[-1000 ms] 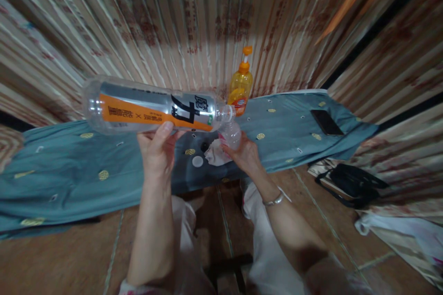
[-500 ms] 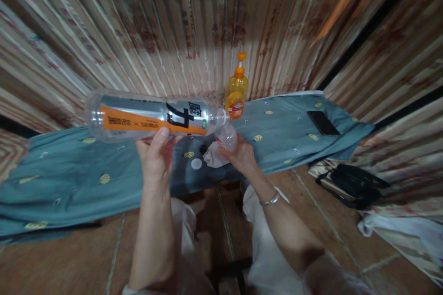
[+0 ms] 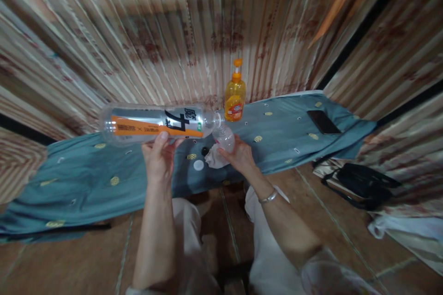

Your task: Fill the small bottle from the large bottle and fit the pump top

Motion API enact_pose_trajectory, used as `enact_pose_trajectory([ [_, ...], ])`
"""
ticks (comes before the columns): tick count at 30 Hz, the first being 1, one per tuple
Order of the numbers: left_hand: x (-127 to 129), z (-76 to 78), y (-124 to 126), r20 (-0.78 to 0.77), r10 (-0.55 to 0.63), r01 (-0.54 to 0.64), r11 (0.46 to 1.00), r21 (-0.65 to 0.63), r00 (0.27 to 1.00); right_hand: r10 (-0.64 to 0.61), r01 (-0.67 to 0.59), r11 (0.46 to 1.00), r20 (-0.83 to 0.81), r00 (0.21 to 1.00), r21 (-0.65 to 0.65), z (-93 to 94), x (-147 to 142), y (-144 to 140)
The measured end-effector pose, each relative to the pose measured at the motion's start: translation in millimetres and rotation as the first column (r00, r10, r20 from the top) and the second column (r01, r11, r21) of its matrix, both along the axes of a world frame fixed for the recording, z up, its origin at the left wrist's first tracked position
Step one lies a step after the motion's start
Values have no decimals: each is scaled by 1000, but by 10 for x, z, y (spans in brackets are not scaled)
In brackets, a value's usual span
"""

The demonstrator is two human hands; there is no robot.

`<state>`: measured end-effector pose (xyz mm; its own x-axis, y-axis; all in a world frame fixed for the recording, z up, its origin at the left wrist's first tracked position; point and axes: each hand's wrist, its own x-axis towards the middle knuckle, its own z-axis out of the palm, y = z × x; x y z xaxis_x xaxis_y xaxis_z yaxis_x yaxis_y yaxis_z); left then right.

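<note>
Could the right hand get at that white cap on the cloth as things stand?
Probably not yet. The right hand is wrapped round a small clear bottle, with crumpled white tissue between it and the white cap. Nothing else blocks the way.

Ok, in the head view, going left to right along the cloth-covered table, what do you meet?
Large clear plastic bottle with orange label held sideways by the left hand → small white round cap → small clear bottle in the right hand → orange pump-top bottle → flat black phone.
</note>
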<state>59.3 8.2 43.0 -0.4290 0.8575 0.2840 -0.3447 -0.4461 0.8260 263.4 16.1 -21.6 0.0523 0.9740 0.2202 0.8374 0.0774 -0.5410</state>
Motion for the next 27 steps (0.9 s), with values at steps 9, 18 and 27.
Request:
enact_pose_trajectory([
  [9,-60,45,4,67,-5,10,997,-78,998,23,-23,999,20,1000,-39,-1,-13,-15],
  [18,-197,13,84,58,-33,40,992,-116,998,26,-25,998,26,999,-59,10,-36,-8],
  [27,-216,-7,122,32,-72,75,991,-108,997,35,-32,998,50,998,-46,7,-25,-7],
])
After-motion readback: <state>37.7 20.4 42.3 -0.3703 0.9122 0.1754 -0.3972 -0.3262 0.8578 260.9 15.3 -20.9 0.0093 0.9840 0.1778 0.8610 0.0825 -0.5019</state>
